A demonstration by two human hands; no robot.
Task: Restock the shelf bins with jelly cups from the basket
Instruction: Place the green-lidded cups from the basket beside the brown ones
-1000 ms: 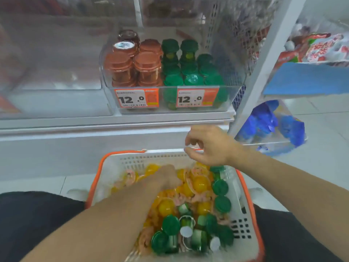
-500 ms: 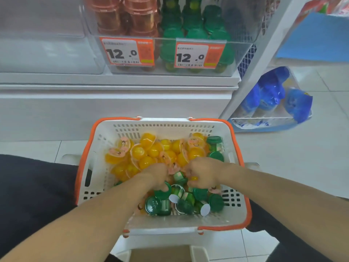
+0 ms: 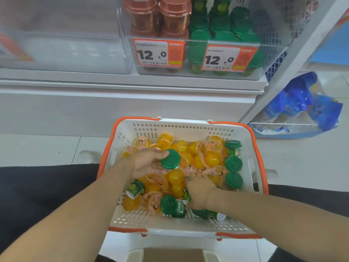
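Left hand: the left hand [image 3: 146, 164] is over the left half of the basket, fingers and thumb curled round a green-lidded cup [image 3: 170, 158], grasping it.
Held cup: it lies on its side just above the pile, its round lid facing the camera and to the right, so its long axis runs roughly level, back into the palm.
Right hand: the right hand [image 3: 201, 194] reaches down into the near part of the basket, fingers bent among the green cups there; whether it actually grips one, I cannot tell.
Basket: the white basket [image 3: 181, 225] with orange rim sits in front of the shelf, between the person's dark-clad legs.
Contents: yellow jelly cups [image 3: 212, 158] fill the middle; three green cups [image 3: 233, 163] stand in a row along the right wall, lids up or tilted toward the camera.
Near corner: another green cup [image 3: 169, 205] lies on its side, lid facing left.
Shelf bin: the clear bin [image 3: 196, 69] above holds brown-lidded cups [image 3: 158, 17] left and green-lidded ones right.
Price tags: two orange tags [image 3: 158, 52] on the bin front read 12.0.
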